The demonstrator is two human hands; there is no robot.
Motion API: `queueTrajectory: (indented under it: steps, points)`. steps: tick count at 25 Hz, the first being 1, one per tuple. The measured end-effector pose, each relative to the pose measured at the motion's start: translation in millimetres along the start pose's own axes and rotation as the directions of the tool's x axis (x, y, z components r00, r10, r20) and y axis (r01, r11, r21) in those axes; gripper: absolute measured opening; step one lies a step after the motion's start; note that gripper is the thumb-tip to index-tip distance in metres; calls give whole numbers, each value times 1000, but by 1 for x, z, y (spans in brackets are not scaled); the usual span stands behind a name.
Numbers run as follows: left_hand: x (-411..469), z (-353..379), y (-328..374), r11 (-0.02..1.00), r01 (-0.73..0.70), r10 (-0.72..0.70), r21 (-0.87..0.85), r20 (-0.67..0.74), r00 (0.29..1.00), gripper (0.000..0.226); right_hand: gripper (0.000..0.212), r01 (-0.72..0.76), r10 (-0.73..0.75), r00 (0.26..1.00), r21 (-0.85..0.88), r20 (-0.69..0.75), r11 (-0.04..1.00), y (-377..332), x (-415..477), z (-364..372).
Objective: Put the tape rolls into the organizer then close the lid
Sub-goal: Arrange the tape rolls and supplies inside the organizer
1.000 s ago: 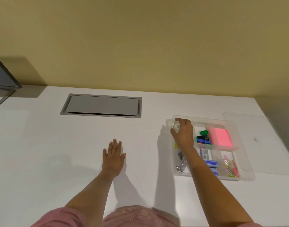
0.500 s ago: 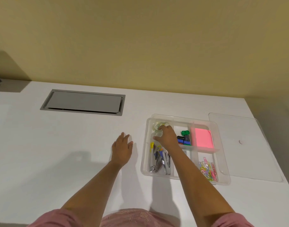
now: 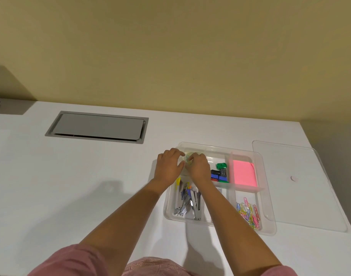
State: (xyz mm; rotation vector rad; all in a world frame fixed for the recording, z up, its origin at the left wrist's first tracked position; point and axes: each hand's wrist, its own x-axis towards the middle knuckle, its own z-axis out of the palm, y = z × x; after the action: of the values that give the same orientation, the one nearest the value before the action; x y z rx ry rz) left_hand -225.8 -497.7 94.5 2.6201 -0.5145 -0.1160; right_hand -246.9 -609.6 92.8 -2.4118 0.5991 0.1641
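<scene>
A clear plastic organizer (image 3: 269,206) with several compartments sits on the white desk. Clear tape rolls (image 3: 187,156) lie in its far left compartment, mostly hidden by my hands. My right hand (image 3: 198,168) rests over the rolls with fingers curled on them. My left hand (image 3: 168,166) has its fingertips at the same compartment, touching the rolls from the left. The clear lid (image 3: 302,188) lies flat on the desk just right of the organizer.
Other compartments hold staplers (image 3: 187,202), coloured paper clips (image 3: 249,215), pink sticky notes (image 3: 244,173) and small green, black and blue items (image 3: 220,172). A grey cable hatch (image 3: 97,127) is set into the desk at the back left. A yellow wall stands behind.
My left hand has left the bare desk and moved right to the far left compartment, joining my right hand on the tape rolls. The view has shifted right.
</scene>
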Motion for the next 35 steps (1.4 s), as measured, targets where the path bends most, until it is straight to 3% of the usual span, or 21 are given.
queueTrajectory:
  steps: [4, 7, 11, 29, 35]
  points:
    - [11, 9, 4, 988, -19, 8, 151, 75, 997, 31, 28, 90, -116, 988, -220, -105, 971, 9, 12, -15]
    - [17, 13, 5, 970, -54, 26, 235, 123, 992, 33, 30, 170, -201, 979, -450, -22, 877, 15, 20, -18]
    - [23, 18, 6, 951, -68, 24, 302, 146, 989, 32, 25, 164, -186, 982, -594, 25, 787, 19, 24, -11]
    - [29, 29, 3, 904, -140, 47, 404, 232, 972, 32, 20, 208, -231, 973, -360, -22, 909, 17, 14, -37]
    - [29, 28, 5, 874, -154, 46, 461, 237, 970, 26, 35, 247, -270, 963, -334, -21, 910, 18, 8, -42]
